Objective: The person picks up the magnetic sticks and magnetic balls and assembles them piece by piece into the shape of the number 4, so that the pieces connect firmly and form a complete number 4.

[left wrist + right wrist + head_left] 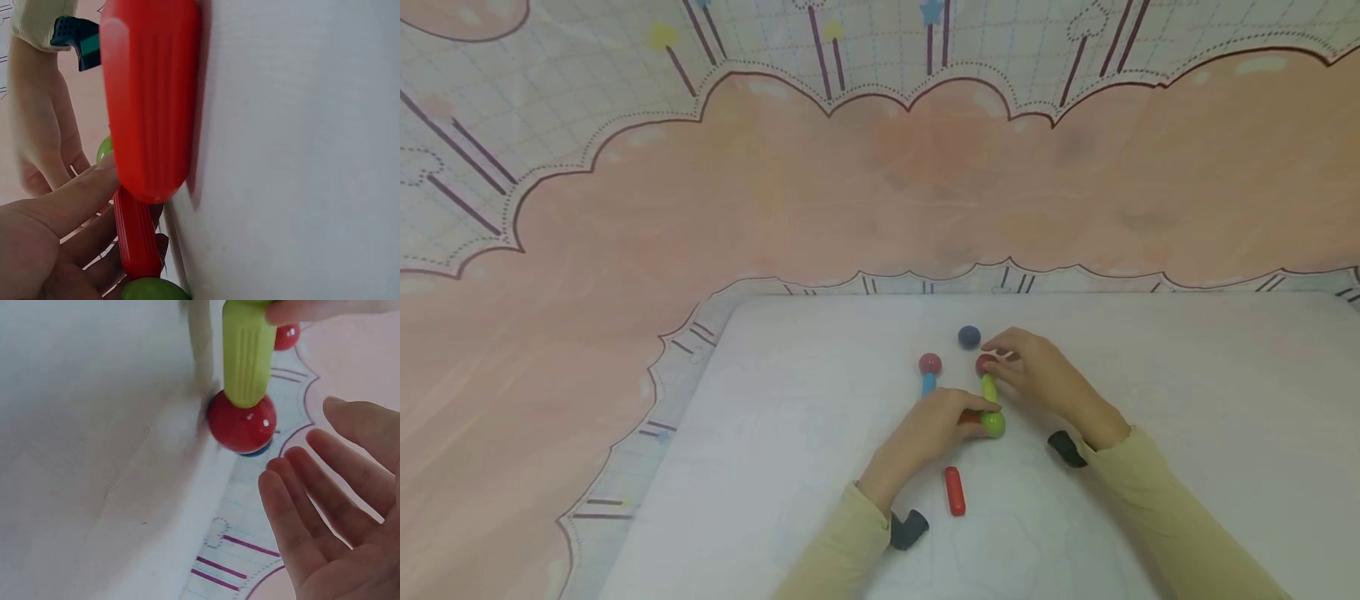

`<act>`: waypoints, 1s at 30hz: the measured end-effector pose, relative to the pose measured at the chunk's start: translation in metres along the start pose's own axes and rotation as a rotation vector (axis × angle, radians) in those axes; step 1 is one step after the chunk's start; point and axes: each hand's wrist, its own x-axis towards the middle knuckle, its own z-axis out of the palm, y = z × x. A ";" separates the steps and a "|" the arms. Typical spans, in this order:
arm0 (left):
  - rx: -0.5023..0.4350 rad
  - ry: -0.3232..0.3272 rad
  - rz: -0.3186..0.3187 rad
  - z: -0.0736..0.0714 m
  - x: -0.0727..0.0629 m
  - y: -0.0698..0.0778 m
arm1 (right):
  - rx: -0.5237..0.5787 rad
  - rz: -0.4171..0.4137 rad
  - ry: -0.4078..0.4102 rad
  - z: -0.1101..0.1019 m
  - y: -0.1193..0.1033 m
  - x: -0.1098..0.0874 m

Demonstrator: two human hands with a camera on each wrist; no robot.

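Observation:
My left hand (934, 423) grips a red toy rod (137, 234), its fingertips reaching a green ball (993, 425) at the rod's end. A second green ball (154, 290) sits at the other end. From the first green ball a yellow-green rod (248, 359) runs away to a red ball (242, 422). Beside that red ball my right hand (340, 500) has its fingers extended and apart, holding nothing. A blue rod (928, 384) topped by another red ball (930, 363) stands out beyond my left hand, which hides its near end.
A dark blue ball (969, 337) lies beyond the joined pieces. A loose red rod (954, 491) rests on the white table (797, 467), nearer me. Black wrist mounts (909, 530) sit at both sleeves. Patterned peach cloth (865, 192) hangs behind the table.

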 end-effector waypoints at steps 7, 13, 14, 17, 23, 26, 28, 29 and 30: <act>-0.046 -0.015 0.008 -0.002 0.002 -0.004 | -0.018 -0.058 0.053 0.000 -0.010 -0.016; -0.073 -0.025 0.021 -0.001 0.004 -0.008 | -0.052 -0.036 0.066 0.000 -0.017 -0.033; -0.079 -0.027 0.021 -0.001 0.004 -0.009 | -0.063 -0.032 0.066 0.000 -0.018 -0.036; -0.089 -0.027 0.023 -0.001 0.005 -0.010 | -0.083 -0.035 0.073 0.000 -0.022 -0.045; -0.107 -0.009 0.025 -0.002 0.005 -0.010 | -0.089 -0.083 0.076 0.002 -0.028 -0.060; -0.113 -0.008 0.022 -0.003 0.005 -0.009 | -0.084 -0.082 0.066 0.005 -0.029 -0.065; -0.119 -0.011 0.021 -0.003 0.005 -0.009 | -0.073 -0.091 0.062 0.007 -0.030 -0.069; -0.120 -0.013 0.022 -0.003 0.005 -0.010 | -0.073 -0.097 0.062 0.008 -0.031 -0.071; -0.121 -0.015 0.021 -0.004 0.005 -0.010 | -0.070 -0.102 0.061 0.009 -0.031 -0.072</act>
